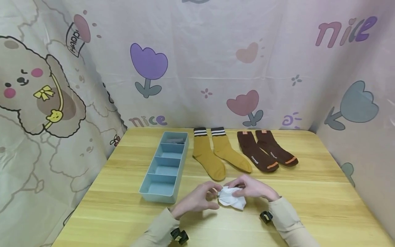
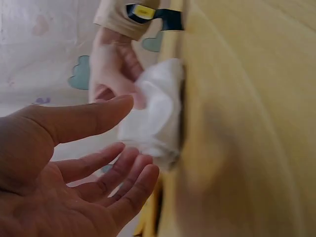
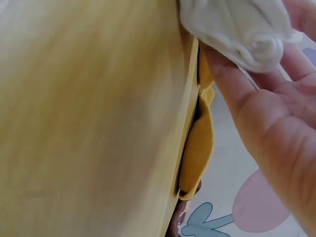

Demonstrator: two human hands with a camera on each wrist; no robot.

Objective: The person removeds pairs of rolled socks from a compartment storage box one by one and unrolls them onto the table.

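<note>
A bundled white sock (image 1: 230, 199) lies on the table in front of the person, its cloth folded into a loose roll. The right hand (image 1: 253, 188) holds it, thumb on the near side and fingers behind. In the right wrist view the rolled cloth of the white sock (image 3: 237, 29) rests against these fingers. Just left of the bundle is the left hand (image 1: 199, 198), its thumb and fingers spread apart. The left wrist view shows a gap between this left hand (image 2: 79, 168) and the white sock (image 2: 158, 106), with nothing in its grasp.
A blue divided box (image 1: 144, 195) stands left, something greyish (image 1: 175, 141) in its far compartment. Two mustard socks (image 1: 208, 157) with striped cuffs lie behind the hands. Two brown socks (image 1: 257, 154) lie farther right. Printed cloth (image 1: 197, 68) hangs along the wooden table's (image 1: 308, 206) back edge.
</note>
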